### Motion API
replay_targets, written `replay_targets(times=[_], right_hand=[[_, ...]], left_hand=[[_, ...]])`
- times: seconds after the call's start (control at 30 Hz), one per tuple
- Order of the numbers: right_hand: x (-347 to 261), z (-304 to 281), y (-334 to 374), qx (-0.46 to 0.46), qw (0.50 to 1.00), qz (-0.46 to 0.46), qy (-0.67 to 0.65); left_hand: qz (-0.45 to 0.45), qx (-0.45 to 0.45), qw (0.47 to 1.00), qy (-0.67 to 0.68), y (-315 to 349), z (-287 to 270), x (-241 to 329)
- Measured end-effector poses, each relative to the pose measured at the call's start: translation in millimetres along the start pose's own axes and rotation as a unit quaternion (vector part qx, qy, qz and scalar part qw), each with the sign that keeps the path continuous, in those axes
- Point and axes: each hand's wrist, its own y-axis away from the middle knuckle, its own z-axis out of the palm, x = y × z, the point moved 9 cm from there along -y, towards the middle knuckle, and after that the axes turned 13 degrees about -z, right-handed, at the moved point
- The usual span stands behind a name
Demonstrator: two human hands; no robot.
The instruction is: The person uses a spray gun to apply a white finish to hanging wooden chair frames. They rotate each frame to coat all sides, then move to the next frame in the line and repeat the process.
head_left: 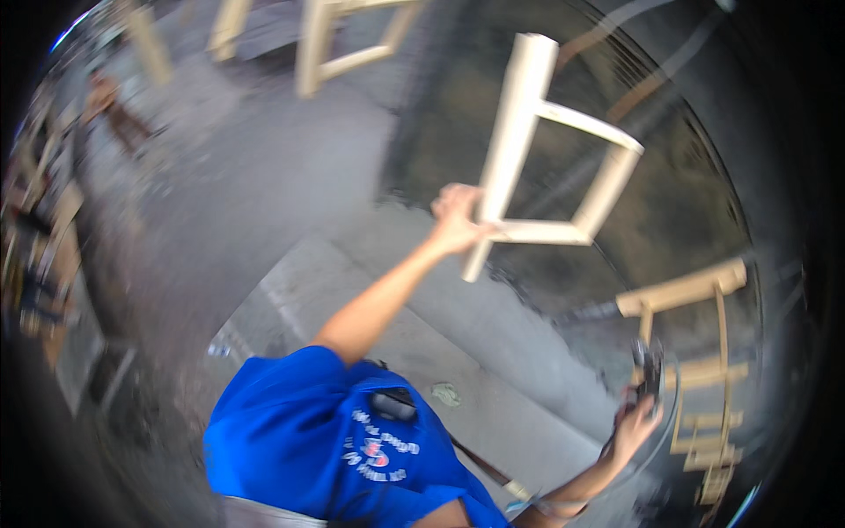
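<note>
My left hand [458,220] is closed round the lower part of a pale wooden frame [513,132], lifted in front of me. The frame has one long thick post, with thinner rails joined into an open rectangle on its right side. Down at the right, my right hand [637,429] grips a dark handheld tool [649,374] with a thin grey hose [662,449] running from it. Blur hides the tool's exact kind. Just beyond the tool is another pale wooden frame [682,289].
Further wooden pieces [709,453] continue along the right. At the top stand more pale frames [352,60]. A person [110,110] is far off at upper left, above cluttered wood [57,238] along the left edge. Grey concrete floor [334,167] and a dark stained surface [440,114] lie ahead.
</note>
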Motion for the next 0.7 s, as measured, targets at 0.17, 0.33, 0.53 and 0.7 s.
replay_targets(times=[0.17, 0.33, 0.53, 0.7], right_hand=[[-109, 85, -74, -0.271, 0.952, -0.141, -0.016], [-157, 164, -130, -0.407, 0.907, -0.104, 0.014], [-155, 165, -205, -0.325, 0.91, -0.139, 0.217], [-168, 131, -181, -0.312, 0.93, -0.175, 0.086]], left_hand=[[0.041, 0.006, 0.999, -0.008, -36, 18, 0], [0.051, -0.022, 0.998, 0.016, -71, 39, 10], [0.053, -0.006, 0.999, 0.001, -75, 53, 10], [0.06, -0.007, 0.998, -0.009, -82, 76, 17]])
